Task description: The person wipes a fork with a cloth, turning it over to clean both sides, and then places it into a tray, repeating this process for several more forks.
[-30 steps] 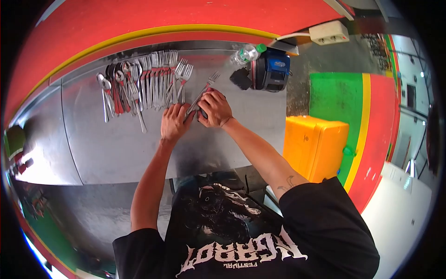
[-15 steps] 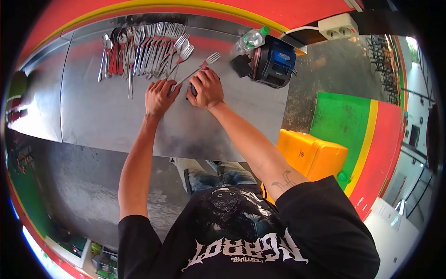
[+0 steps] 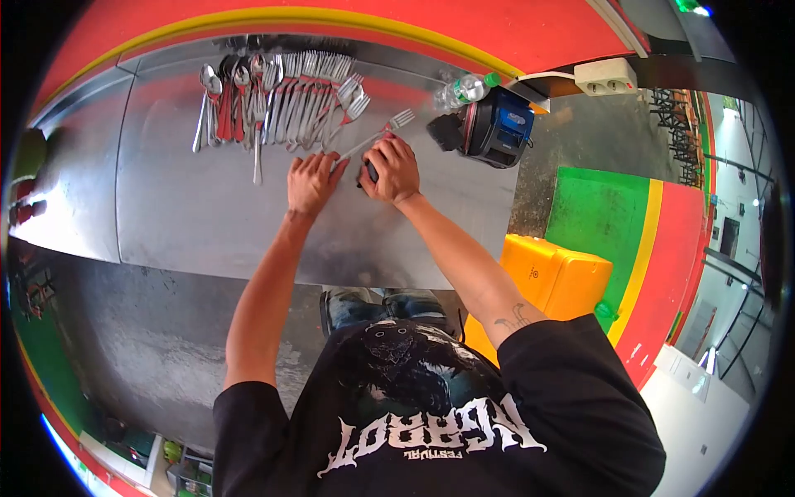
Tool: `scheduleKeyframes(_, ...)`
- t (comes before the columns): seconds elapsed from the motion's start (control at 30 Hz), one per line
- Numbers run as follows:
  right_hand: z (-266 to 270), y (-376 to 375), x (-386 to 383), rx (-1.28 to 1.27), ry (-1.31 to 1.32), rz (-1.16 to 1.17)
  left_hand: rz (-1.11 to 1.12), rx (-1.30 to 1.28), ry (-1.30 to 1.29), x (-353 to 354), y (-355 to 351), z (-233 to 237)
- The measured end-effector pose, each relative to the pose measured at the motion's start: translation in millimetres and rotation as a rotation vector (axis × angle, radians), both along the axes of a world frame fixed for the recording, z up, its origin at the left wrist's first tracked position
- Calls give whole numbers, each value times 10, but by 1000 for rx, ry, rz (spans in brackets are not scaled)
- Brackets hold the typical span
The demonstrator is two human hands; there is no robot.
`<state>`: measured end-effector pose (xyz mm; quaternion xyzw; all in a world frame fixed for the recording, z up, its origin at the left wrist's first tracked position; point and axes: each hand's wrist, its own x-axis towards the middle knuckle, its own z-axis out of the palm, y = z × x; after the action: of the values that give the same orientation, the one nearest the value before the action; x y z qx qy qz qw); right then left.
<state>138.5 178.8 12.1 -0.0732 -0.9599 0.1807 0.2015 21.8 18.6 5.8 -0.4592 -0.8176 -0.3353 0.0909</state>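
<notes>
A fork (image 3: 363, 147) lies slanted on the steel counter, its tines up and to the right. My left hand (image 3: 313, 184) has its thumb and fingers closed at the handle end of this fork. Close by on the right, my right hand (image 3: 392, 171) curls around a small black object (image 3: 371, 172), mostly hidden under the palm; what it is I cannot tell. The fingertips of that hand are right at the fork's neck. Beyond my left hand, several forks (image 3: 313, 91) lie in a row, with spoons (image 3: 213, 86) and red-handled cutlery (image 3: 224, 120) at the row's left end.
At the counter's right side are a plastic bottle (image 3: 464, 91) with a green cap, a black-and-blue device (image 3: 499, 128) and a black adapter-like block (image 3: 445, 132). A white power socket (image 3: 605, 77) sits beyond them. Below the counter's right edge stands a yellow box (image 3: 551, 277).
The view has shifted, so the counter and cutlery appear farther right and slightly lower. Both hands stay at the same fork, with little visible movement against the counter.
</notes>
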Motion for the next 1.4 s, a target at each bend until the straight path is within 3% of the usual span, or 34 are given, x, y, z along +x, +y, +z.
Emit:
scheduleKeyframes(0.2, 187, -102, 17, 22, 49, -146, 0, -15, -25, 3, 5, -31)
scheduleKeyframes(0.33, 377, -306, -52, 98, -70, -523, 84, -77, -69, 128, 5, 5)
scheduleKeyframes(0.43, 404, -444, -21, -36, -126, -638, 117, -117, -132, 189, 48, 9)
scheduleKeyframes(0.6, 376, -516, 322, -77, -89, -443, 108, -371, -204, 161, 54, 3)
scheduleKeyframes(0.87, 406, -603, 774, -90, -117, -409, 95, -250, -191, 301, 39, 172)
scheduleKeyframes(1.17, 367, -648, 773, -161, -78, -427, 215, -138, -214, 523, 64, 9)
scheduleKeyframes(1.4, 335, -649, 724, -189, 33, -407, 156, -267, -306, 504, 82, 109)
